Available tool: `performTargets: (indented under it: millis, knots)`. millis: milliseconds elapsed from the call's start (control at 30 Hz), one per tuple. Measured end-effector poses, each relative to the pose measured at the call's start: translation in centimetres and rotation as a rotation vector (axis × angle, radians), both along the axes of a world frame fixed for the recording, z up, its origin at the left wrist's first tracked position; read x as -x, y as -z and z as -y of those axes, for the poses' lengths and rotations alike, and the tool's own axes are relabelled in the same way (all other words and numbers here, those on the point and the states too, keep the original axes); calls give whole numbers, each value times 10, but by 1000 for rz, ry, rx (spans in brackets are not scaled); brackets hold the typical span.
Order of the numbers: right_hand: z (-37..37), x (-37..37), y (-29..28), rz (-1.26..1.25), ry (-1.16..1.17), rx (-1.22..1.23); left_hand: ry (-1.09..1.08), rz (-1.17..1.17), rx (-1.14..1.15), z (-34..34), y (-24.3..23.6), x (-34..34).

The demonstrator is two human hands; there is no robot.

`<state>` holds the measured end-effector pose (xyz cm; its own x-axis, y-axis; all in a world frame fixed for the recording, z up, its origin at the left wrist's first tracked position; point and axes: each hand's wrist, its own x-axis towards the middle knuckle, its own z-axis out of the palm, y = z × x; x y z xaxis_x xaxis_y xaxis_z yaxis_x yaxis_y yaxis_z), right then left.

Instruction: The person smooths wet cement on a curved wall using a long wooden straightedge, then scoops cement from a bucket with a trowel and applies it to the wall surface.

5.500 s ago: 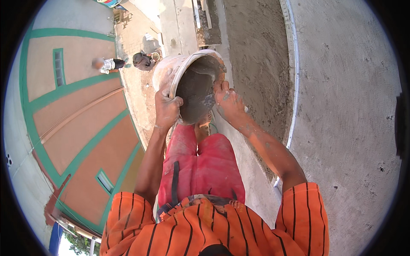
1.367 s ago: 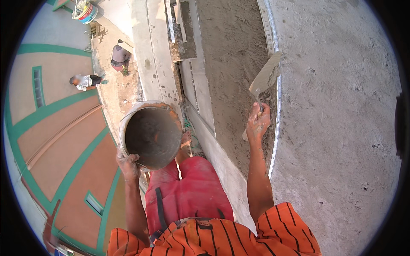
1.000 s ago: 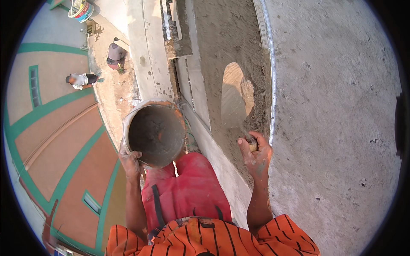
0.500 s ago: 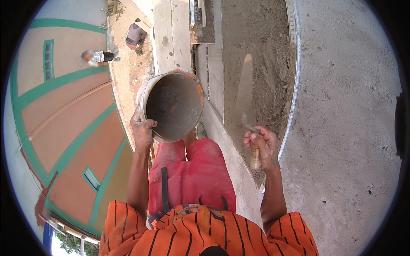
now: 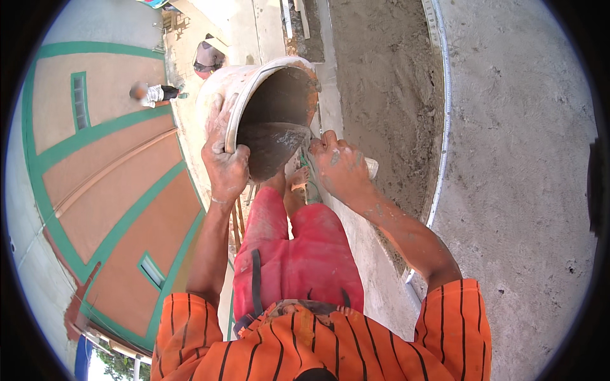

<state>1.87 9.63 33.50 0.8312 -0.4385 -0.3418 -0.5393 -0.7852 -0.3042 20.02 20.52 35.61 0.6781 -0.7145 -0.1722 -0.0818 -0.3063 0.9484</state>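
A mortar-smeared bucket [image 5: 213, 82] is tilted toward me, its open mouth facing right and down. My left hand [image 5: 227, 152] grips its rim on the left side, fingers spread along the outer wall and thumb at the lip. In my right hand [image 5: 337, 162] is a trowel [image 5: 273, 143]; its wide metal blade reaches into the bucket's mouth. The butt of the trowel's pale handle shows past my fist on the right. Wet grey mortar coats the blade and my fingers. How much mortar lies inside the bucket is hidden by shadow and blade.
To the right runs a strip of wet mortar [image 5: 387, 95], bordered by a long pale straightedge [image 5: 445, 114] and a rough grey concrete surface [image 5: 515, 159]. A low ledge [image 5: 375, 279] stands beside my legs. Far left, a person [image 5: 152, 94] is by a green-trimmed wall [image 5: 121, 140].
My left hand has raised and tipped the bucket. My right hand has swung left from over the mortar strip, bringing the trowel blade into the bucket's mouth.
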Motion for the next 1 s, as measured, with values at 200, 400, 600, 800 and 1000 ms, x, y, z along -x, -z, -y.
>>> performTargets:
  millis: [200, 400, 600, 800, 1000]
  knots:
    - [32, -7, 23, 38, 163, -181, 511, 486, 116, 1, -3, -21]
    - [23, -57, 14, 285, 291, -713, 75, -95, 301, 28, -37, -38]
    - [32, -84, 22, 331, 317, -629, -136, -65, 344, 26, -33, -59]
    - [37, -94, 28, 303, 403, -333, -304, -127, 354, 36, -10, -67]
    - [16, -110, 13, 298, 333, -372, -473, -226, 278, -11, 19, -100]
